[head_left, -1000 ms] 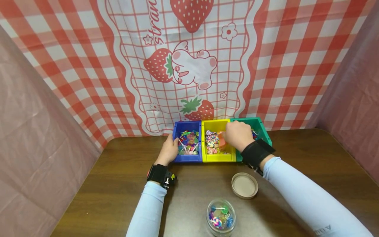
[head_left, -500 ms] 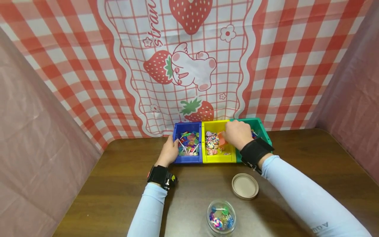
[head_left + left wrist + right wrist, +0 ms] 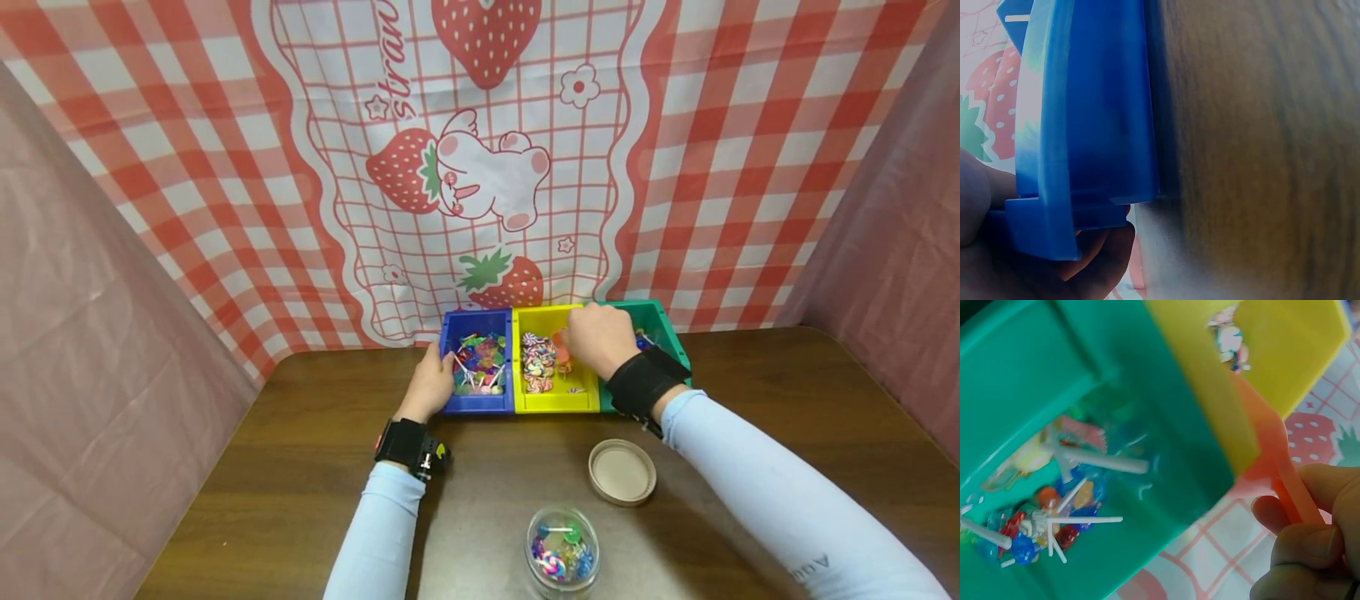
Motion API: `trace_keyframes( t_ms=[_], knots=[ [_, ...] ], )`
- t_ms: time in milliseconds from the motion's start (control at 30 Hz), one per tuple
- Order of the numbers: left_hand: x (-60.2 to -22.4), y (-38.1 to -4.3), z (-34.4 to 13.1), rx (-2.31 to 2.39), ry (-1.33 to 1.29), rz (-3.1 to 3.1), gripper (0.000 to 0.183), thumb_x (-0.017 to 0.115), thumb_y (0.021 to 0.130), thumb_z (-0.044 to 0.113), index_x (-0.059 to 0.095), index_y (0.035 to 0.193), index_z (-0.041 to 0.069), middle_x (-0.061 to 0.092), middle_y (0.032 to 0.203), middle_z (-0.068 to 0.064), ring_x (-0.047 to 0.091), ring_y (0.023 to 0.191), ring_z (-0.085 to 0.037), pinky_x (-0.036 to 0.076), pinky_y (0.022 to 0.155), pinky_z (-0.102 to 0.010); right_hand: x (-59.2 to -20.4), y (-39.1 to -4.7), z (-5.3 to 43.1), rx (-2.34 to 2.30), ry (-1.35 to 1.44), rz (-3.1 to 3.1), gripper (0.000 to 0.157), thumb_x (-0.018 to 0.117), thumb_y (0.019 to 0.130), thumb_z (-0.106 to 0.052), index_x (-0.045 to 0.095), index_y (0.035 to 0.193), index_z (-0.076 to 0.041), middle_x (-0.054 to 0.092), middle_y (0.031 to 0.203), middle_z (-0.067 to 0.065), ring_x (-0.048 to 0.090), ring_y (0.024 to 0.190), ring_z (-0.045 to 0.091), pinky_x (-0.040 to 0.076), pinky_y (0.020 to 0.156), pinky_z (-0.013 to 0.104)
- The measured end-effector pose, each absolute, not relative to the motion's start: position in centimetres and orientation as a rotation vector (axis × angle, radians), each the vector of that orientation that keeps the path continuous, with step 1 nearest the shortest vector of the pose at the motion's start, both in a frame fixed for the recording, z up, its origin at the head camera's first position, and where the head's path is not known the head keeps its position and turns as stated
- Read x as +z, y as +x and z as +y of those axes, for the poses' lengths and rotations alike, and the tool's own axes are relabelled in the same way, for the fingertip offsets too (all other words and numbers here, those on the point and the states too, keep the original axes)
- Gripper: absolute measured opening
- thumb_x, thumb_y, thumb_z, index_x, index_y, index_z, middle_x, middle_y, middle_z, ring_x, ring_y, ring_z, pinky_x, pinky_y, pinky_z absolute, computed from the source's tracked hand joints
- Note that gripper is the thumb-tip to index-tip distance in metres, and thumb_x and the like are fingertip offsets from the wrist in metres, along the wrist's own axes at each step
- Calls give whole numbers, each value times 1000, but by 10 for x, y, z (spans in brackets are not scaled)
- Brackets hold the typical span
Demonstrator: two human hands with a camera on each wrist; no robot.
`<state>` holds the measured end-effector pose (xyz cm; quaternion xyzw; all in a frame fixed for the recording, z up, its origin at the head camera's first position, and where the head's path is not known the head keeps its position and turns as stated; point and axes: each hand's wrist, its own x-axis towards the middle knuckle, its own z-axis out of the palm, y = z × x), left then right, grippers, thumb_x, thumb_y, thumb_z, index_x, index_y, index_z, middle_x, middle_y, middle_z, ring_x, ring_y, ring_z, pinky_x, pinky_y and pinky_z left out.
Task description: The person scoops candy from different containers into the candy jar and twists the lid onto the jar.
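Orange scoop (image 3: 1267,428) gripped by right fingers (image 3: 1307,545); blue bin (image 3: 1107,106) by left fingers (image 3: 1112,255); cloth (image 3: 487,179) lettered "straw".

Cloth (image 3: 491,179) reads "straw"; right sleeve (image 3: 780,492), perhaps "Aqu".

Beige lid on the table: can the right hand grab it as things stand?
Probably not yet: the right hand grips the orange scoop at the yellow bin. Nothing covers the beige lid, so freeing the fingers should do.
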<state>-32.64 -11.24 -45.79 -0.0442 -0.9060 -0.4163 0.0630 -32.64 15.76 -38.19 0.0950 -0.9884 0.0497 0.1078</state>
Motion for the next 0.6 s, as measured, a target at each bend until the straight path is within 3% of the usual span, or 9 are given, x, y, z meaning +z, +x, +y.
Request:
trace_keyframes(
  t_ms=[133, 600],
  knots=[
    [-459, -328, -113, -1257, -127, -2735, 37, 41, 107, 16, 44, 138, -6, 60, 125, -27, 56, 120, -38, 42, 103, -52, -380, -324, 157, 197, 277, -2967, 40, 67, 94, -29, 59, 61, -8, 51, 58, 6, 52, 52, 25, 44, 46, 36],
    [-459, -327, -113, -1271, -107, -2743, 36, 40, 108, 18, 45, 136, -5, 60, 124, -26, 56, 119, -37, 42, 103, -51, -390, -325, 149, 252, 203, -3071, 43, 64, 97, -36, 61, 64, -8, 49, 58, 5, 54, 57, 27, 46, 51, 35]
  ],
)
